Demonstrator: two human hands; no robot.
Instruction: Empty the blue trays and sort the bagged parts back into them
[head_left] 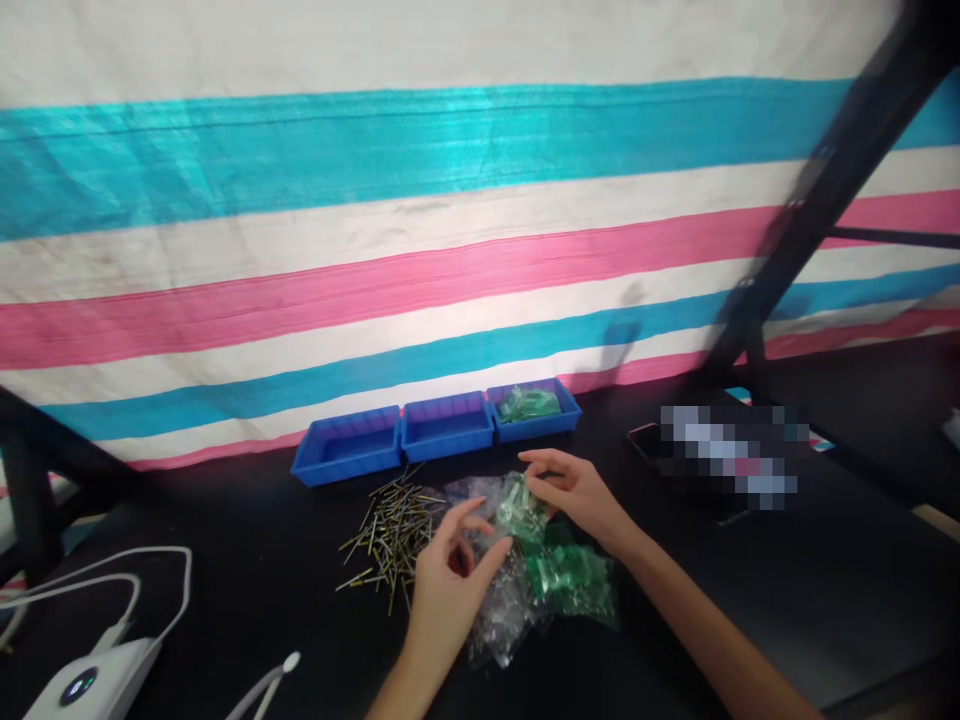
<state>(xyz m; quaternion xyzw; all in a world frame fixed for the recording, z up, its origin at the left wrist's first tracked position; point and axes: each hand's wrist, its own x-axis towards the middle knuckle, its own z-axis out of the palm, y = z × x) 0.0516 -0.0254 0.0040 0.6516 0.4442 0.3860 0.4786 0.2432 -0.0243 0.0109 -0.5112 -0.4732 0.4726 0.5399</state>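
Note:
My left hand (448, 578) hovers over crumpled clear plastic bags (501, 600), thumb and fingers curled toward a pinch on the plastic. My right hand (571, 490) rests its fingertips on a small clear bag of green parts (519, 508). More green parts in bags (574, 578) lie just under my right wrist. A loose heap of thin brass pins (391, 530) lies to the left of my left hand on the black table (262, 590).
Three blue trays (442, 428) stand in a row at the back; the right one holds green parts (529, 402). A white device with cables (90, 670) sits at the near left. A dark phone (649, 440) lies right. A striped tarp hangs behind.

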